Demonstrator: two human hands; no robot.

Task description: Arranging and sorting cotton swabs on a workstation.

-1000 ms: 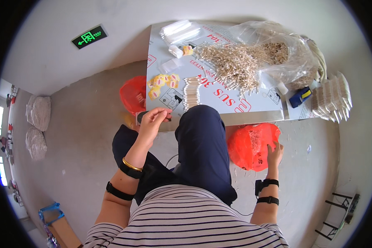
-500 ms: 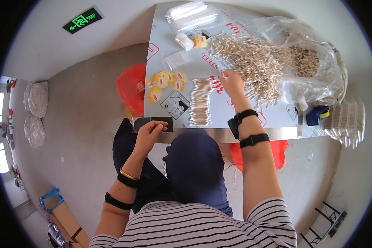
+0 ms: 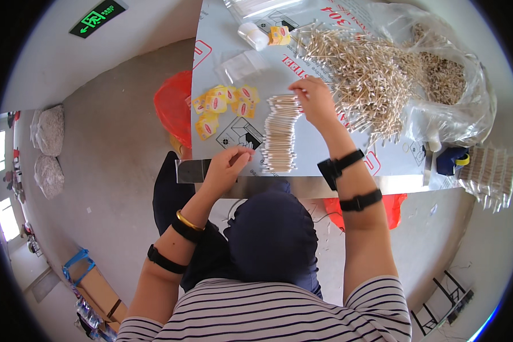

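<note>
Cotton swabs lie side by side in a neat column near the table's front edge. At the column's far end is my right hand, its thumb and fingers pinched together; anything between the fingertips is too small to make out. My left hand is closed with curled fingers beside the near left side of the column, over the end of a dark flat strip. Whether it holds anything is hidden. A large loose heap of cotton swabs spreads to the right of my right hand.
Small yellow packets lie left of the column, with a clear plastic bag beyond them. A white roll and a yellow box stand farther back. A big clear bag of swabs and bundled packs are at right.
My left hand has moved right, off the dark strip's middle toward the swab column. My right hand has shifted from beside the heap to the column's far end. The whole view has shifted slightly.
</note>
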